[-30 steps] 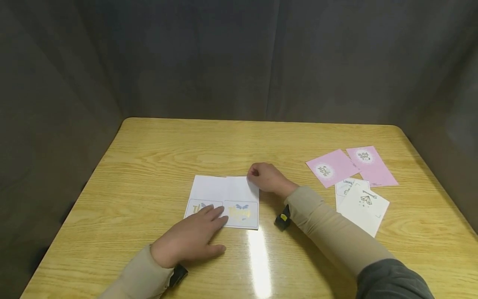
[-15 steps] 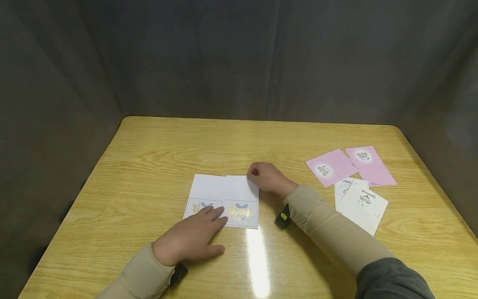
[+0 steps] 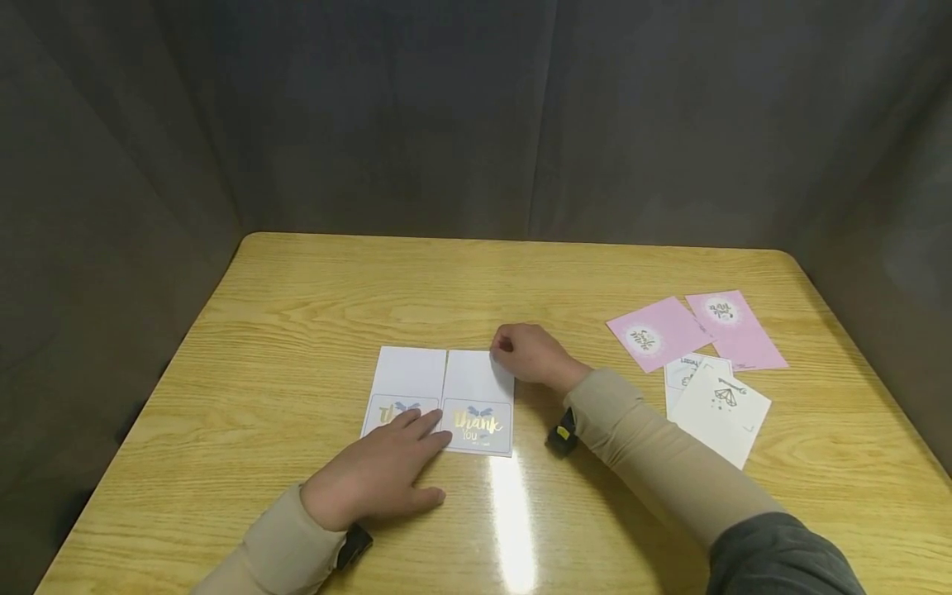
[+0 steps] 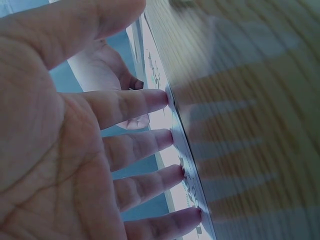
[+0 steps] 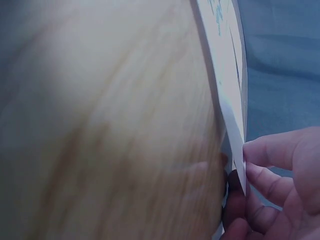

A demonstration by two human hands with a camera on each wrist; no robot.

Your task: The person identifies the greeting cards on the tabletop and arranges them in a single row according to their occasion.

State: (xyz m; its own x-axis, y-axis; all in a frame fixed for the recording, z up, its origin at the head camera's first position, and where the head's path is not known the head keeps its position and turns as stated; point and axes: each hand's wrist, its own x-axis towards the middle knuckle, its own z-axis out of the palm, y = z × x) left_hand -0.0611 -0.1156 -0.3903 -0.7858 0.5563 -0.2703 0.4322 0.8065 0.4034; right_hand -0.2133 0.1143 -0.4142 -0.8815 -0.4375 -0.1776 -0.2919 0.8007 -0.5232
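Two unfolded white thank-you cards lie side by side in the head view, blank above and with gold lettering and blue wing-like shapes below. My left hand [image 3: 383,471] reaches over the left card [image 3: 409,372] with fingers spread and nearly straight; it covers part of the lettering. In the left wrist view its fingertips [image 4: 165,135] rest at the card's edge. My right hand [image 3: 531,354] pinches the far right corner of the right card [image 3: 476,376]. The right wrist view has thumb and finger on that corner [image 5: 240,165], which curves up slightly off the table.
To the right lie two pink cards [image 3: 660,335] [image 3: 744,335] with white round patches. Nearer than these, a white card with a gold drawing [image 3: 721,417] overlaps another white card [image 3: 683,376]. The wooden table [image 3: 335,289] ends at a dark curtain [image 3: 387,124].
A thin gap has opened between the two thank-you cards, the left one having shifted slightly left. Both hands keep nearly the same place.
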